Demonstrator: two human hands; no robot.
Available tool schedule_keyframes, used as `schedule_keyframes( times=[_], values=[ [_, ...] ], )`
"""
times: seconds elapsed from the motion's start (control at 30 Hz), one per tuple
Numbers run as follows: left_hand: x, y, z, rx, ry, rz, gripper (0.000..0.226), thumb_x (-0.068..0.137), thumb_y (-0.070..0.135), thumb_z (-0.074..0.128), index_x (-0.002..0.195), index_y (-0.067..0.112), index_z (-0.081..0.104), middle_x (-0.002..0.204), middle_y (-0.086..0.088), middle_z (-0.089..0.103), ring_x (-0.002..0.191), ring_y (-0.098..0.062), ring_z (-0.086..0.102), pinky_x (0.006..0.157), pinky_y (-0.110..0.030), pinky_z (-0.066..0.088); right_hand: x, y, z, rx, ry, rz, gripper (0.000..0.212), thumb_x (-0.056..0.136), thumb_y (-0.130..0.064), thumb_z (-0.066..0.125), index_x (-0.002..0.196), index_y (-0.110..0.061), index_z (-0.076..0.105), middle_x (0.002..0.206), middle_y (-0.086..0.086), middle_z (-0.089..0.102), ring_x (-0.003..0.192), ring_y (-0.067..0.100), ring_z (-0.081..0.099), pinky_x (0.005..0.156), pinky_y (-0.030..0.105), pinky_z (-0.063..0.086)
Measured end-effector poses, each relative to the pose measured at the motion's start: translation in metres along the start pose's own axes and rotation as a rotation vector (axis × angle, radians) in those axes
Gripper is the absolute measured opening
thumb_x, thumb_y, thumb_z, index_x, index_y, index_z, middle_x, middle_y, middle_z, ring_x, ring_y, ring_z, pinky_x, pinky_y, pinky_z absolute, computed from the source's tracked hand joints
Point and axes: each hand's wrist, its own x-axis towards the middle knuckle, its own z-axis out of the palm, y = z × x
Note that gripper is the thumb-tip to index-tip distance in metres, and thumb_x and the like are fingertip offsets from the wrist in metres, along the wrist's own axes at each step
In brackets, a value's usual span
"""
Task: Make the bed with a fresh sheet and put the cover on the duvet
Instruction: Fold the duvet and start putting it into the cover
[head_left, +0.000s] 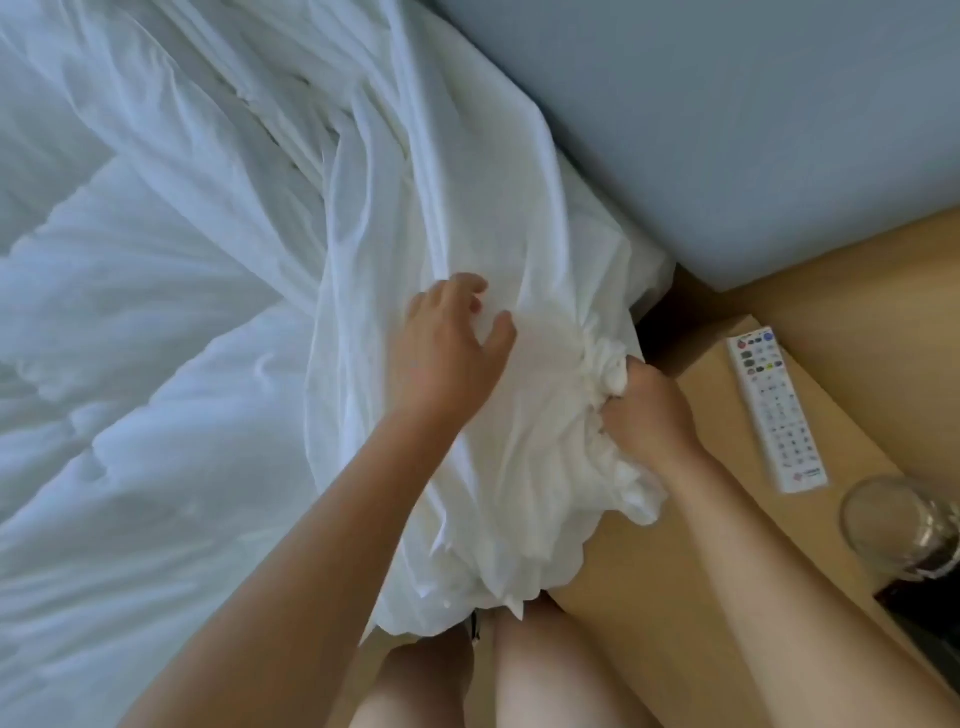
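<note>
Beside the wooden nightstand, the right hand clenches the bunched thin white fabric cover, the left hand resting loose-fingered on it; drawing it over the quilted white duvet likely follows.

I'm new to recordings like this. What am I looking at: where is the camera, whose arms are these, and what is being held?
There is no machine here. A person wears one wide-angle camera on the head, looking down at their own bare arms at the corner of a bed. The left hand rests with relaxed fingers on thin white fabric; I cannot tell whether it is the sheet or the duvet cover. The right hand grips a bunched handful of that fabric. A quilted white duvet lies further left. Beside the bed, a wooden bedside table carries a white remote control and a clear glass.
</note>
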Motion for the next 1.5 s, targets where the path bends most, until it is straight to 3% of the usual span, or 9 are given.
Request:
schedule_keyframes(
  times=[0.13, 0.23, 0.4, 0.57, 0.7, 0.87, 1.17, 1.3, 1.5],
  values=[
    [0.016, -0.056, -0.033, 0.079, 0.066, -0.550, 0.107, 0.065, 0.057, 0.073, 0.148, 0.021, 0.017, 0.150, -0.009, 0.025, 0.138, -0.029, 0.023, 0.110, -0.049, 0.023, 0.002, -0.021, -0.015, 0.225, -0.147, 0.055, 0.048, 0.066, -0.041, 0.062, 0.105, -0.012, 0.061, 0.114, 0.010, 0.053, 0.103, 0.030, 0.056, 0.084, 0.042, 0.051],
    [0.023, -0.053, -0.028, -0.399, -0.070, -0.763, 0.109, 0.056, 0.055, 0.082, 0.141, 0.016, 0.026, 0.132, -0.006, 0.049, 0.119, -0.027, 0.052, 0.099, -0.045, 0.046, 0.008, -0.043, -0.014, 0.125, -0.125, 0.059, 0.082, 0.066, -0.062, 0.069, 0.128, -0.012, 0.050, 0.132, 0.007, 0.042, 0.124, 0.027, 0.042, 0.102, 0.044, 0.041],
    [0.052, -0.040, -0.045, -0.370, -0.401, -0.693, 0.066, 0.040, 0.056, 0.084, 0.090, 0.018, 0.064, 0.082, 0.001, 0.071, 0.071, -0.016, 0.069, 0.058, -0.027, 0.056, 0.010, -0.068, 0.004, 0.070, -0.029, 0.005, 0.037, 0.078, -0.050, 0.067, 0.091, -0.017, 0.058, 0.083, -0.001, 0.062, 0.070, 0.018, 0.058, 0.059, 0.030, 0.046],
    [0.097, -0.018, -0.056, -0.661, -0.568, -0.706, 0.062, 0.063, 0.051, 0.080, 0.111, 0.015, 0.064, 0.102, -0.004, 0.071, 0.091, -0.019, 0.069, 0.088, -0.036, 0.053, -0.003, -0.079, 0.018, -0.055, 0.130, -0.115, 0.026, 0.087, -0.030, 0.058, 0.066, -0.023, 0.043, 0.063, -0.009, 0.048, 0.055, 0.006, 0.040, 0.049, 0.023, 0.025],
    [0.111, 0.002, -0.050, -0.520, -0.630, -0.707, 0.042, 0.072, 0.039, 0.077, 0.103, 0.014, 0.062, 0.102, -0.006, 0.069, 0.087, -0.022, 0.067, 0.079, -0.035, 0.055, -0.006, -0.071, 0.023, -0.009, 0.190, -0.135, 0.021, 0.086, -0.027, 0.058, 0.071, -0.020, 0.045, 0.065, -0.007, 0.051, 0.064, 0.018, 0.051, 0.059, 0.027, 0.036],
    [0.105, 0.016, -0.060, 0.129, -0.473, -0.390, 0.033, 0.097, 0.028, 0.047, 0.112, 0.001, 0.060, 0.116, -0.013, 0.061, 0.105, -0.030, 0.059, 0.076, -0.031, 0.042, -0.003, -0.058, 0.022, 0.058, 0.214, -0.078, 0.022, 0.088, -0.035, 0.059, 0.076, -0.021, 0.048, 0.065, -0.011, 0.046, 0.067, 0.016, 0.046, 0.063, 0.028, 0.033],
    [0.076, -0.018, -0.145, 0.157, 0.099, -0.261, 0.045, 0.093, 0.046, 0.044, 0.067, 0.009, 0.047, 0.063, 0.001, 0.044, 0.065, -0.025, 0.045, 0.064, -0.032, 0.033, 0.001, -0.049, 0.019, 0.066, 0.164, -0.047, 0.032, 0.083, -0.050, 0.063, 0.084, -0.020, 0.054, 0.081, -0.001, 0.058, 0.079, 0.023, 0.056, 0.072, 0.033, 0.046],
    [0.049, -0.047, -0.147, -0.385, 0.298, -0.514, 0.043, 0.092, 0.043, 0.051, 0.064, 0.011, 0.051, 0.060, 0.002, 0.047, 0.059, -0.019, 0.046, 0.057, -0.029, 0.037, 0.002, -0.056, 0.017, 0.019, 0.156, -0.013, 0.028, 0.084, -0.048, 0.063, 0.076, -0.022, 0.054, 0.068, -0.006, 0.051, 0.073, 0.023, 0.053, 0.065, 0.031, 0.039],
    [0.005, -0.014, -0.054, -0.222, -0.391, -0.488, 0.063, 0.071, 0.059, 0.071, 0.116, 0.016, 0.060, 0.109, -0.002, 0.068, 0.102, -0.022, 0.063, 0.084, -0.032, 0.052, -0.008, -0.054, 0.013, 0.017, 0.197, 0.000, 0.035, 0.082, -0.047, 0.065, 0.079, -0.016, 0.050, 0.080, 0.003, 0.058, 0.072, 0.024, 0.049, 0.063, 0.031, 0.034]
  ],
)
